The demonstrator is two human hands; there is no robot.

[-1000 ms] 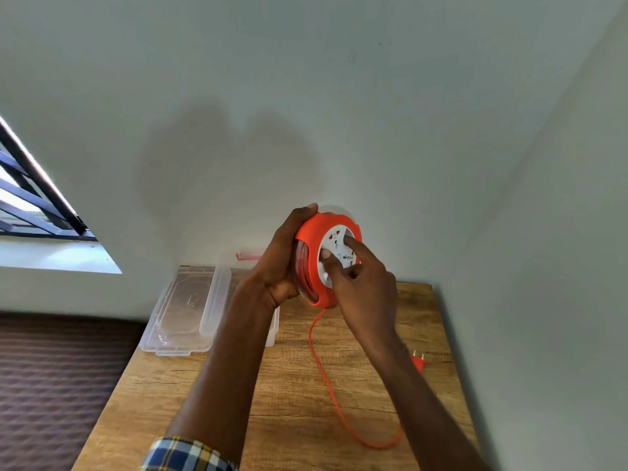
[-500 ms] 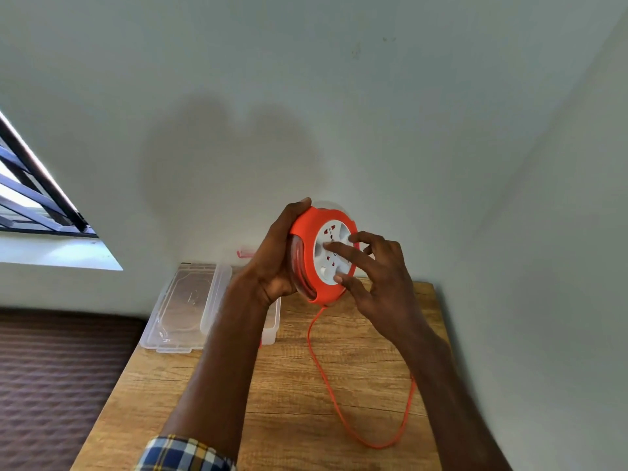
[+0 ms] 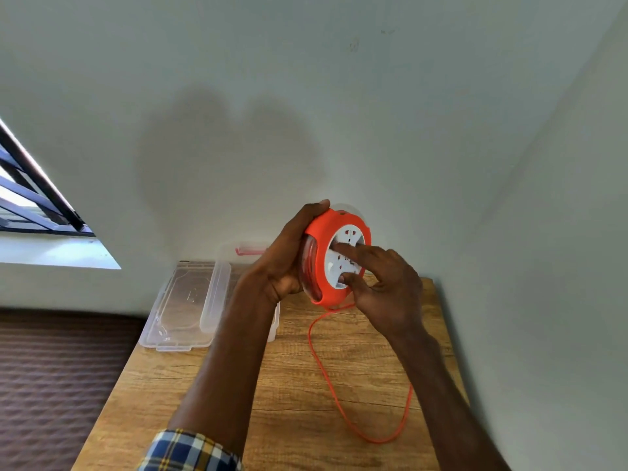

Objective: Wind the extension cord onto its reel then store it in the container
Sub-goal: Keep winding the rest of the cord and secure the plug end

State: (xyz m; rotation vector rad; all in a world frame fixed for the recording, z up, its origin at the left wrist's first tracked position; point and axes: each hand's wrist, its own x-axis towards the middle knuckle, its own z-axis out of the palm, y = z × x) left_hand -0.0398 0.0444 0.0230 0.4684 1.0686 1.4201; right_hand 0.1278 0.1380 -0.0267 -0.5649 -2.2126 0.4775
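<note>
An orange extension cord reel (image 3: 326, 239) with a white socket face is held up above the wooden table (image 3: 292, 396). My left hand (image 3: 289, 260) grips its back and rim. The fingers of my right hand (image 3: 380, 283) press on the white socket face. An orange cord (image 3: 326, 372) hangs from the reel's bottom and loops across the table to the right, where my right forearm hides its end. The clear plastic container (image 3: 272, 321) stands behind my left arm, mostly hidden.
A clear plastic lid (image 3: 185, 304) lies at the table's back left corner. Pale walls close in behind and to the right. A window (image 3: 30, 198) is at the left, with a brown ribbed surface (image 3: 54, 385) below the table's left edge.
My right hand's fingers have turned round on the socket face, from the right side to the upper left. The cord loop on the table has shortened, and the plug has gone out of sight.
</note>
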